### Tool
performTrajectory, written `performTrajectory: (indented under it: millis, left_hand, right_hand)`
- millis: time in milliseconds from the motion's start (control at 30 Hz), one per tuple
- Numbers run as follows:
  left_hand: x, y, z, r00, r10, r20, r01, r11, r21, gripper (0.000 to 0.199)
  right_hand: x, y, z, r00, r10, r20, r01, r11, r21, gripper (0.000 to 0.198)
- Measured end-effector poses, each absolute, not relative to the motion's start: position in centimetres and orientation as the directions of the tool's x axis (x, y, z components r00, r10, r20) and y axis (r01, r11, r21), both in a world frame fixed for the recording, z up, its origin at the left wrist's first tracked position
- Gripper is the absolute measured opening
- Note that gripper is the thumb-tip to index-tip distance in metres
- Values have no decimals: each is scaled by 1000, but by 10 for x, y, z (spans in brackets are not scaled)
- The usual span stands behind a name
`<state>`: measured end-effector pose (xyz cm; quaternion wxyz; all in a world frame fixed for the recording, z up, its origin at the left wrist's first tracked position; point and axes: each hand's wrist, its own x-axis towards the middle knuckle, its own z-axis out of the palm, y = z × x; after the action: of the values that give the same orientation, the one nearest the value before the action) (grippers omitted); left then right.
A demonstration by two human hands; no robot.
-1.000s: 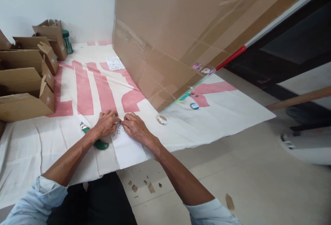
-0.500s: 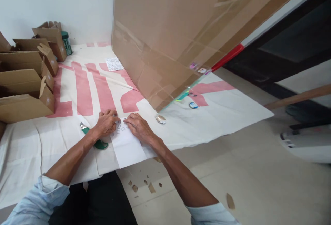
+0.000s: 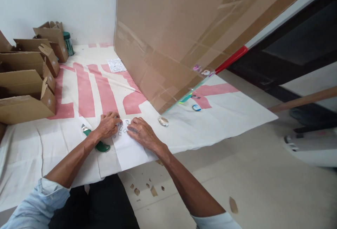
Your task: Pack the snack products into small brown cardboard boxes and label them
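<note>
A white sheet of paper [image 3: 131, 155] lies at the table's front edge, bearing several small grey four-sided shapes [image 3: 120, 129]; whether they are drawn or loose pieces I cannot tell. At the paper's upper left, my left hand [image 3: 108, 125] presses down with its fingers curled. My right hand [image 3: 142, 132] rests over the right side, fingers bent together and pointing left; their tips are partly hidden, and anything in them is too small to name. Beside my left wrist lies a green utility knife [image 3: 102, 147], its blade end showing past the forearm.
Open cardboard boxes [image 3: 26, 108] line the left, with a green-lidded jar [image 3: 68, 43] behind. A big cardboard panel [image 3: 168, 46] leans over the table. A patterned card [image 3: 116, 65], a tape roll [image 3: 196, 107] and a small shiny item [image 3: 163, 122] lie around. Scraps [image 3: 153, 191] litter the floor.
My right hand has drawn slightly right and down, away from my left fingers, uncovering a grey shape near the paper's top. My left hand has stayed in place.
</note>
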<state>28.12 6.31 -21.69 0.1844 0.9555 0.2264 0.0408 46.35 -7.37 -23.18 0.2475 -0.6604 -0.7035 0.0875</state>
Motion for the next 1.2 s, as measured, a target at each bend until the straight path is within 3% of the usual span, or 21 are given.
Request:
performTrajectory:
  millis: [533, 833, 1200]
  left_hand:
    - [277, 68, -221, 893, 450, 21, 395, -804, 444, 49]
    - [270, 67, -224, 888, 448, 108, 344, -800, 492, 54]
    - [261, 40, -208, 943, 329, 54, 281, -871, 402, 53]
  right_hand:
    - [455, -72, -235, 4, 971, 240, 903, 100, -419, 2]
    - [454, -67, -239, -9, 966, 257, 910, 115, -399, 14]
    - [454, -63, -244, -17, 958, 285, 909, 134, -395, 15]
